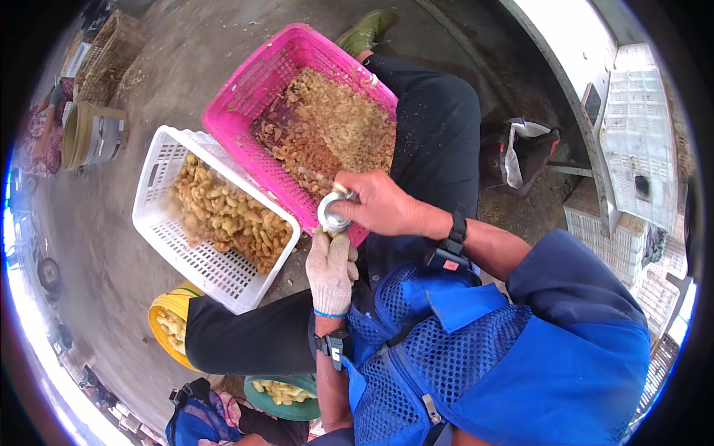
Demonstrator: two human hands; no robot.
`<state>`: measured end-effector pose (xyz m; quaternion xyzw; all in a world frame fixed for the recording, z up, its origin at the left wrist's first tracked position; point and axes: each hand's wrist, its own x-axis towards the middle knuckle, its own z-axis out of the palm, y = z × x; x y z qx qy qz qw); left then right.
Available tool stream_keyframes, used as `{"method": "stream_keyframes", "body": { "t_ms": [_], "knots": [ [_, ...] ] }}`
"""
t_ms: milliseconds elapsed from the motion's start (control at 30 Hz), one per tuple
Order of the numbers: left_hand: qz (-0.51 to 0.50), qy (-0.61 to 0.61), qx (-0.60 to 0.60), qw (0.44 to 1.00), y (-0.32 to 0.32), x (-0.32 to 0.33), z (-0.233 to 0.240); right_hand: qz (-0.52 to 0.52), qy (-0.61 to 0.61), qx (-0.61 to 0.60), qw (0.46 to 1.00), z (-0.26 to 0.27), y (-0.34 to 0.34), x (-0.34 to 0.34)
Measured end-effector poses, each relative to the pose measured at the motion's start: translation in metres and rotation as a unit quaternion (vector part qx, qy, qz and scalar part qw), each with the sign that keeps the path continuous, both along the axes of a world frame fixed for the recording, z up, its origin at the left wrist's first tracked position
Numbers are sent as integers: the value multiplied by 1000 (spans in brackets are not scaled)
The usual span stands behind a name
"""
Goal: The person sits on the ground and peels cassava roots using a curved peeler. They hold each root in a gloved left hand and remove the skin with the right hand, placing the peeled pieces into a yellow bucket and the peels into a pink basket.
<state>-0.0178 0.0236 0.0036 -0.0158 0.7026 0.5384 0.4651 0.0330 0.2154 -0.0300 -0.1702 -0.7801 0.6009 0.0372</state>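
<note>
My right hand, bare, is closed around a round, ring-like metal tool, its thumb through or over the ring. Just below, my left hand wears a knitted cream glove; its fingertips pinch a small yellowish piece against the tool, mostly hidden. Both hands are over the near edge of a pink plastic basket, which holds pale shavings and orange-brown scraps. Beside it stands a white slatted crate with knobbly yellow-brown pieces, perhaps ginger.
Pale pieces lie in a yellow bucket beyond my left leg and in a green tub. Another person sits near the tub. A beige bucket is farther off. White crates and a dark bag are at the right.
</note>
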Motion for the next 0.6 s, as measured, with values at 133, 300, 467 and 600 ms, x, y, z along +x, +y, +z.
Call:
{"method": "stream_keyframes", "body": {
  "t_ms": [133,300,467,600],
  "knots": [
    [-43,94,-47,994,-2,1,-22,-51,-8,-13,999,-16,-1,1],
    [-72,201,-93,973,-13,2,-18,-230,-81,-29,969,-61,33,3],
    [-148,254,-168,941,-2,-2,0,-41,33,-8,999,5,-7,-7],
    [-141,306,-106,935,-2,-4,-1,-53,-27,-35,998,-11,0,-8]
  ]
}}
